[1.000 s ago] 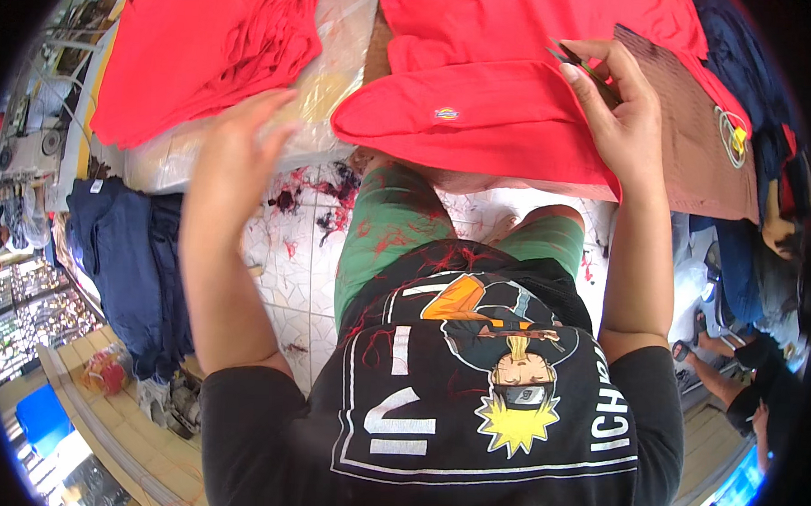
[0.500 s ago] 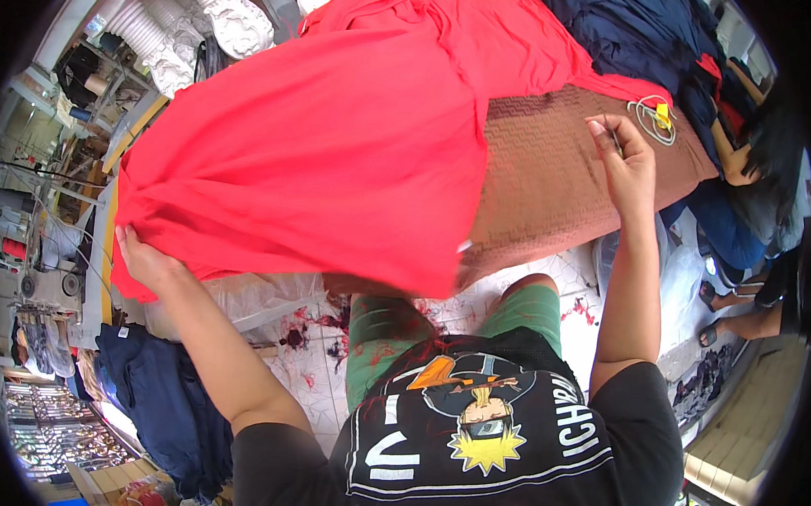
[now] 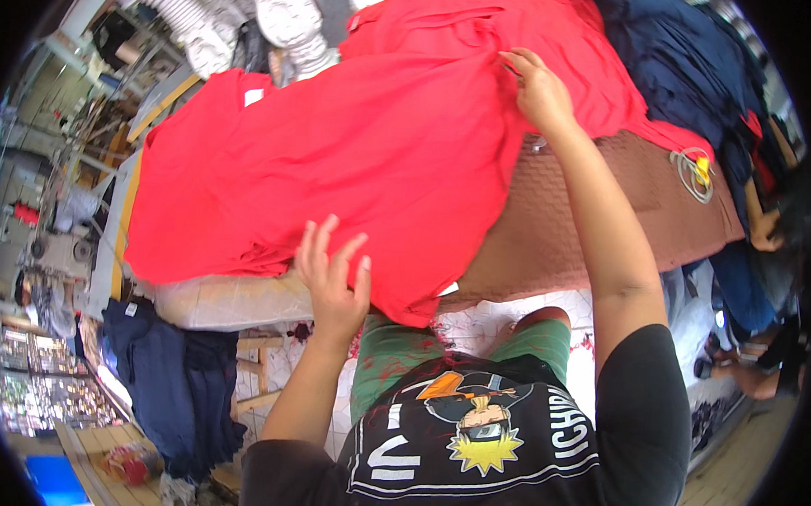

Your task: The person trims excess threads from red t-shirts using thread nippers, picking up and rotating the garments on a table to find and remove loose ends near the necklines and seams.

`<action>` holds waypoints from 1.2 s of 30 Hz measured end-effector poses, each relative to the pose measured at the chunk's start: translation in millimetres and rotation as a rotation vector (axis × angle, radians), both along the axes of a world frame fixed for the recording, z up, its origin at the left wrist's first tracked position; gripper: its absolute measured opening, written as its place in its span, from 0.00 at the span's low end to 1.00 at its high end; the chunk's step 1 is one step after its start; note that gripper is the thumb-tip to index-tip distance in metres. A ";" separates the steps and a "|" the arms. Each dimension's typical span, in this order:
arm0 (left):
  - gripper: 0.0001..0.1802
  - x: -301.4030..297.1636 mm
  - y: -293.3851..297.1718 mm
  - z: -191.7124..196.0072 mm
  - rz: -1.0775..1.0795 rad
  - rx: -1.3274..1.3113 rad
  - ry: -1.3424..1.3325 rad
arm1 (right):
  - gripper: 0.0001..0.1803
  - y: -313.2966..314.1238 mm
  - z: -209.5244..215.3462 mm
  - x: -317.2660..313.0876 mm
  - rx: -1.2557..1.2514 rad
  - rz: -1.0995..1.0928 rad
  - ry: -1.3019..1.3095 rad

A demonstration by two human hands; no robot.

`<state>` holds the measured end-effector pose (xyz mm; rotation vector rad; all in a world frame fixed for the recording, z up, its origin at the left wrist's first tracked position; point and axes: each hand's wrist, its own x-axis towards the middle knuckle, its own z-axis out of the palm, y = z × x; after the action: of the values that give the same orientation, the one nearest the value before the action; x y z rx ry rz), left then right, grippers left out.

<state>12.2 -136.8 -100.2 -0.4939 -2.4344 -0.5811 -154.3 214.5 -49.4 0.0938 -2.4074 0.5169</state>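
Observation:
A large piece of red cloth (image 3: 337, 160), seemingly a garment, lies spread over the table. A small white tag (image 3: 253, 96) shows at its far left part, and another white label (image 3: 448, 289) at its near edge. My left hand (image 3: 334, 281) is open above the cloth's near edge, fingers spread, holding nothing. My right hand (image 3: 544, 94) reaches to the far side, its fingers apart and slightly bent at a fold of the red cloth. Below that hand, a small shiny metal thing (image 3: 539, 144) sits beside the cloth's edge; its kind is unclear.
Brown patterned fabric (image 3: 606, 217) covers the table, with a coiled cord with a yellow piece (image 3: 701, 171) at right. Dark blue garments (image 3: 681, 61) are heaped at the far right, near another person's arm (image 3: 765, 228). More dark blue clothing (image 3: 169, 387) hangs at lower left.
My left hand has let go of the red cloth's left end and moved right. My right hand has moved from above the brown fabric to the red cloth. The cloth's left part lies flatter.

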 end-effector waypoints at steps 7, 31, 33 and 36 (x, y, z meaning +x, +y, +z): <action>0.46 -60.7 -108.2 -48.5 0.567 0.250 0.032 | 0.17 -0.2 -5.7 -11.3 0.091 -0.055 -0.152; 0.10 -14.4 -101.5 43.2 -0.232 -0.260 -0.796 | 0.15 43.3 -70.8 252.8 -0.200 0.258 -0.503; 0.11 -15.1 -81.2 44.1 -0.278 -0.369 -0.676 | 0.15 40.6 -83.9 262.8 -0.301 0.161 -0.513; 0.12 1.7 1.9 40.8 -0.443 -0.136 -0.548 | 0.12 40.4 -61.2 269.5 -0.457 0.024 -0.494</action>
<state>13.9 -134.9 -59.4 -1.0664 -2.9094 -0.8209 115.3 254.9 -110.7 -0.2306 -2.6833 1.2024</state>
